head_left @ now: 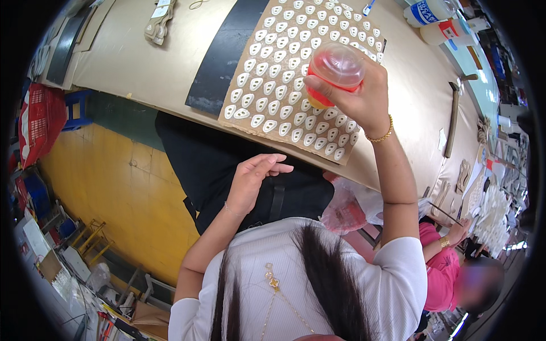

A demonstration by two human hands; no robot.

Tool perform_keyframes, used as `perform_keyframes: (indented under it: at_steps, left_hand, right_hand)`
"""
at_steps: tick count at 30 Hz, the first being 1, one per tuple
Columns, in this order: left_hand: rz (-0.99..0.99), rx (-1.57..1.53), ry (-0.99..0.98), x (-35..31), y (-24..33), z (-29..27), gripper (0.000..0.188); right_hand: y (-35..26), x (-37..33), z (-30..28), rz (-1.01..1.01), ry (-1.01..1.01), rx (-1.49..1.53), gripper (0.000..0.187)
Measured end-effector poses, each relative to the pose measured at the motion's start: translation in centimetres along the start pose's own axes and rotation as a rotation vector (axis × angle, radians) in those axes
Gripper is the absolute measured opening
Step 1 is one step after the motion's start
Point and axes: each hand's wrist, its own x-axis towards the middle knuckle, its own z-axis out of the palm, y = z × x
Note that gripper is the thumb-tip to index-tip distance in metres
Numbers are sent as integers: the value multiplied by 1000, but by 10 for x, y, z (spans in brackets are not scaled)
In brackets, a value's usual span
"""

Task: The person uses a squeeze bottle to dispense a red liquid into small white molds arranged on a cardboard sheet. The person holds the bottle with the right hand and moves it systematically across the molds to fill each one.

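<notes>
My right hand is wrapped round a squeeze bottle with a clear, rounded end facing up and red and yellow-orange below. The bottle is over a brown board that carries rows of small white rounded pieces, each with dark holes. The bottle's lower tip is mostly hidden, so I cannot tell whether it touches a piece. In front of my body, above the dark cloth on my lap, my left hand holds nothing, its fingers loosely stretched out.
Under the board's left side lies a black sheet on the tan-covered table. White bottles stand at the far right, with a hammer nearer. A person in pink works at my right. A red basket is at the left.
</notes>
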Motion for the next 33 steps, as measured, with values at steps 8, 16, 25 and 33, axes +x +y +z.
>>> perform_keyframes:
  at_steps: [8,16,25,33]
  left_hand:
    - [22,-72,62,-5,-5,3,28]
    - [21,-78,74,-7,-7,-1,29]
    - [-19,-110,47,-11,-10,7,28]
    - [60,-152,153,-20,-11,19,27]
  right_hand:
    - [-4,2,3,-91,-74,-13,36]
    - [-5,13,-20,-51,154,70,33]
    - [14,-43,-179,-99,629,1377,58]
    - [26,-50,-169,115,462,1573,67]
